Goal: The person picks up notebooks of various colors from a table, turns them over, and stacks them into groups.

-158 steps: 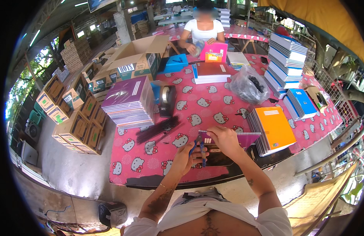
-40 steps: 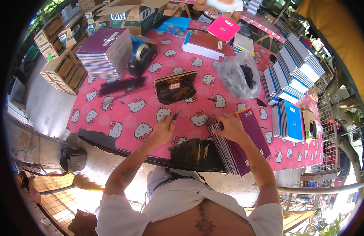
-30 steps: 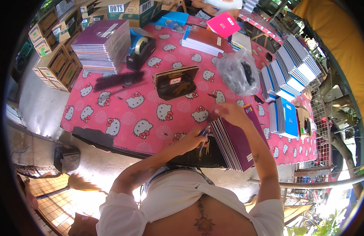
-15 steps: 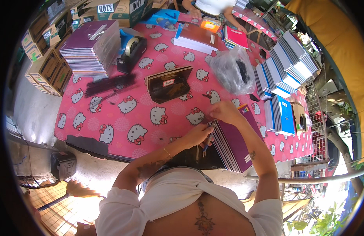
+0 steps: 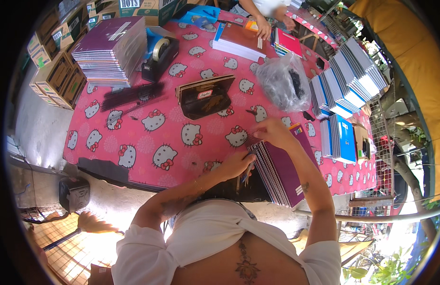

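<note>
A stack of purple spiral notebooks (image 5: 296, 166) lies tilted at the table's near edge, its coiled spines facing left. My left hand (image 5: 237, 165) is closed around a small pliers-like tool (image 5: 247, 175), its handles pointing down, beside the upper end of those spines. My right hand (image 5: 275, 134) reaches over the stack's top left corner, fingers pinched together. Whatever is between those fingertips is too small to make out; a faint dark coil shows close to them.
Ahead stands a dark open box (image 5: 205, 102). Loose black spiral coils (image 5: 134, 97), a tape dispenser (image 5: 160, 59) and a tall notebook stack (image 5: 108, 52) lie left. A plastic bag (image 5: 284, 83) and blue-white notebook stacks (image 5: 343, 85) occupy the right. Across the table, another person's hand (image 5: 263, 28) touches brown-covered notebooks (image 5: 239, 40).
My left hand and the tool have shifted slightly left and down, away from the spines' end. My right hand stays nearly in place. The other person's hand has come onto the brown notebooks.
</note>
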Demonstrator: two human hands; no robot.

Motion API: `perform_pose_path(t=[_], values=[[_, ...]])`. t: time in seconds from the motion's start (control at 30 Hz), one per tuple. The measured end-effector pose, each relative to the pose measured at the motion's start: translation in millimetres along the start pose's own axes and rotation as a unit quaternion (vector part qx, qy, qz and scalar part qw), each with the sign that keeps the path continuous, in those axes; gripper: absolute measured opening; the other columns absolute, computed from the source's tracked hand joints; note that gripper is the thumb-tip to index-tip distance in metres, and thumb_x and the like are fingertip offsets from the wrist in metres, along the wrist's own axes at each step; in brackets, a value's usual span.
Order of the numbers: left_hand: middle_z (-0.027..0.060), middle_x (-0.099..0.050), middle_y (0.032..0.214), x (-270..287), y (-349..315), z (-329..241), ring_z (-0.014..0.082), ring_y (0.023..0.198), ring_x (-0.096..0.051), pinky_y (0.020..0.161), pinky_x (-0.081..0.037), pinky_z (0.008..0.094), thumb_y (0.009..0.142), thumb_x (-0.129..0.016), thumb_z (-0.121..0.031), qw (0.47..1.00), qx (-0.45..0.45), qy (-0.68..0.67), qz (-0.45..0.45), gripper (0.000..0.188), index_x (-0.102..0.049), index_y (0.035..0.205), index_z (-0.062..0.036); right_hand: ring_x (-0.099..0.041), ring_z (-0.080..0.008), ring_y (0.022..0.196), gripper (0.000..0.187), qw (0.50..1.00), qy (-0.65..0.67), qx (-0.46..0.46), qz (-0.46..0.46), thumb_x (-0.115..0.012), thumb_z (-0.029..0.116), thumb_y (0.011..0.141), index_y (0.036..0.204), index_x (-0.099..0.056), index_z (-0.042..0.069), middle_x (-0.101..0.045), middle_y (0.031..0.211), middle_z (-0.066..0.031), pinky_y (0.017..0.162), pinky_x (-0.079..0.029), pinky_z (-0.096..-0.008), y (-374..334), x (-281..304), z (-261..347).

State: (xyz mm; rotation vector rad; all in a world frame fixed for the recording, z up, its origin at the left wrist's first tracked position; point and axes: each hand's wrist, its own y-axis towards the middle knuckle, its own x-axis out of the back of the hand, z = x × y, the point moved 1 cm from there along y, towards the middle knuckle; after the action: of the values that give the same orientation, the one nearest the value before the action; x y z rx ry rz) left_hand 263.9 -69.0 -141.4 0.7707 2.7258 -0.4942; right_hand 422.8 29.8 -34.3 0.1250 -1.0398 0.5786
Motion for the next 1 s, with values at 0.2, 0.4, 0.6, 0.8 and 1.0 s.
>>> perform_pose_path(t=[0.2, 0.4, 0.6, 0.8, 1.0], values=[[0.0099, -0.069, 0.081, 1.5, 4.8, -7.7, 0.0196, 0.064, -0.070, 0.053, -0.054, 0.0323, 0.101, -0.049, -0.032, 0.997, -0.006, 0.077, 0.001, 0.037, -0.061, 0.095, 0.0019, -0.070, -0.0309, 0.082, 0.020, 0.996, -0.082, -0.016, 0.028, -0.073, 0.023, 0.080, 0.094, -0.076, 0.010, -0.073, 0.085, -0.0109, 0.075, -0.053, -0.0414, 5.3, -5.7, 0.7], [0.0113, -0.067, 0.073, 1.6, 8.6, -14.0, 0.0207, 0.062, -0.070, 0.053, -0.053, 0.0352, 0.101, -0.048, -0.030, 0.996, -0.017, 0.088, -0.005, 0.038, -0.061, 0.089, 0.0041, -0.070, -0.0291, 0.080, 0.019, 0.998, -0.050, -0.036, 0.015, -0.074, 0.024, 0.079, 0.092, -0.077, 0.012, -0.073, 0.083, -0.0097, 0.075, -0.054, -0.0402, 7.1, -8.7, -7.6], [0.0111, -0.064, 0.068, -2.6, 7.7, -15.5, 0.0214, 0.057, -0.067, 0.053, -0.052, 0.0368, 0.102, -0.045, -0.027, 0.988, -0.080, 0.130, -0.035, 0.038, -0.058, 0.085, 0.0036, -0.071, -0.0267, 0.078, 0.019, 0.998, -0.028, -0.053, 0.023, -0.074, 0.023, 0.078, 0.091, -0.077, 0.009, -0.073, 0.081, -0.0098, 0.074, -0.054, -0.0385, 7.4, -8.3, -8.2], [0.0102, -0.060, 0.065, -3.4, 3.3, -20.9, 0.0211, 0.057, -0.066, 0.053, -0.053, 0.0353, 0.104, -0.043, -0.024, 0.975, -0.041, 0.215, -0.026, 0.032, -0.052, 0.088, 0.0026, -0.071, -0.0281, 0.079, 0.020, 0.998, -0.014, -0.053, 0.024, -0.072, 0.020, 0.079, 0.093, -0.075, 0.006, -0.073, 0.083, -0.0118, 0.074, -0.054, -0.0380, 5.8, -6.6, -4.4], [0.0083, -0.063, 0.073, -5.3, -5.2, -9.6, 0.0188, 0.062, -0.068, 0.048, -0.052, 0.0342, 0.103, -0.045, -0.025, 0.999, 0.001, 0.050, -0.012, 0.032, -0.054, 0.091, 0.0027, -0.069, -0.0324, 0.083, 0.021, 0.995, -0.030, 0.075, -0.055, -0.068, 0.017, 0.081, 0.097, -0.073, 0.003, -0.071, 0.090, -0.0156, 0.076, -0.053, -0.0411, 9.9, -15.6, -13.0]])
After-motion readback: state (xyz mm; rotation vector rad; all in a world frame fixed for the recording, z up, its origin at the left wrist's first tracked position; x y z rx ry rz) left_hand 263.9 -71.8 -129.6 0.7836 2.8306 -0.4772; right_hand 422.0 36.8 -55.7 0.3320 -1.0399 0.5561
